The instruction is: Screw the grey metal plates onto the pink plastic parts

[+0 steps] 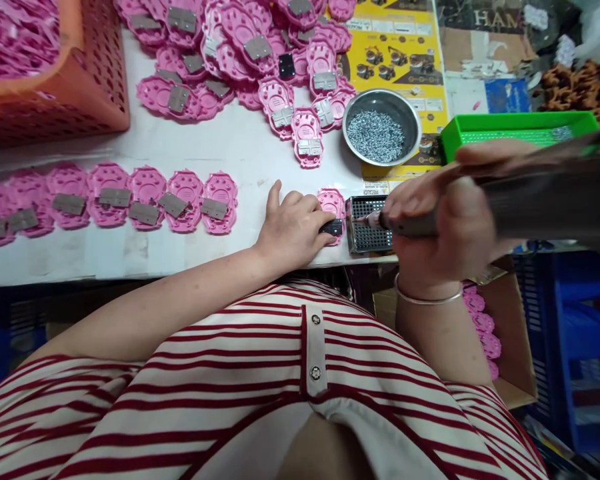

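Gripping blurred tool, right hand, half-hiding pink casing, left hand

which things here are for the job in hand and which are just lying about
In the job:
- pink part and black plate, under the left hand
- power tool, in the right hand
- small holed tray
- probably the bowl of metal bits

Seemingly lying about:
- brown pieces
- torn cardboard

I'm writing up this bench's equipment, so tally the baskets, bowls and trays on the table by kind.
Orange plastic basket: 1
Round metal bowl: 1
Green plastic tray: 1
Perforated metal tray: 1
Total: 4
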`<move>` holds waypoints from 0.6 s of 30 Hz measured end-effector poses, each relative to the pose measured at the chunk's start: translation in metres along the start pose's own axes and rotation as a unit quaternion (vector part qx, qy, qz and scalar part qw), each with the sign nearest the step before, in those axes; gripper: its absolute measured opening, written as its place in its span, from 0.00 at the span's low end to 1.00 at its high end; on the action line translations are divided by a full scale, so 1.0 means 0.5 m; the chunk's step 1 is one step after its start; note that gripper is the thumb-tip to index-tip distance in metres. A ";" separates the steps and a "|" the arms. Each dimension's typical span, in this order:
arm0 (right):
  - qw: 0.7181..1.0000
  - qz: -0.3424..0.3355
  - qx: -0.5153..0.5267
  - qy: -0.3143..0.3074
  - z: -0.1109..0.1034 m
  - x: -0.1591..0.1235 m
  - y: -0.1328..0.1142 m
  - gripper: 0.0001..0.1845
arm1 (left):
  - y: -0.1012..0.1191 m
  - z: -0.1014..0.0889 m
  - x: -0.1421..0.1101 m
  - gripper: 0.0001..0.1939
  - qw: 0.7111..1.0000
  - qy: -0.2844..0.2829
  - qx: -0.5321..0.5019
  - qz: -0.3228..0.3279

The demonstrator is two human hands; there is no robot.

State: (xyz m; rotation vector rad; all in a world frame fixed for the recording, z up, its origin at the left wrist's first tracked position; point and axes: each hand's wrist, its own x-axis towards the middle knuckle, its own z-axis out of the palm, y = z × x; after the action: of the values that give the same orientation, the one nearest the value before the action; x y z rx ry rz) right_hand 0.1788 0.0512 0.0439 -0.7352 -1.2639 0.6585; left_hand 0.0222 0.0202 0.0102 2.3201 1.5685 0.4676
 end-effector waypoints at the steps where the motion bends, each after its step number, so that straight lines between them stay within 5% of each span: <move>1: 0.999 -0.032 0.000 0.035 -0.003 0.009 -0.004 0.14 | 0.000 0.000 0.000 0.11 1.000 -0.002 0.002 0.000; 6: 0.989 -0.077 -0.099 0.076 -0.034 0.028 0.027 0.16 | 0.001 0.001 -0.004 0.11 1.000 -0.001 0.012 0.003; 18: 0.991 -0.044 -0.088 0.093 -0.051 0.016 0.066 0.21 | 0.002 0.002 -0.007 0.11 1.000 0.002 0.004 0.005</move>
State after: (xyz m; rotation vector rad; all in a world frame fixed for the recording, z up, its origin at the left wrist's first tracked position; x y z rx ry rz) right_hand 0.2042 0.0741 0.0189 -0.8611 -1.1839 0.3993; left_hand 0.0223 0.0167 0.0092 2.3347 1.5644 0.4691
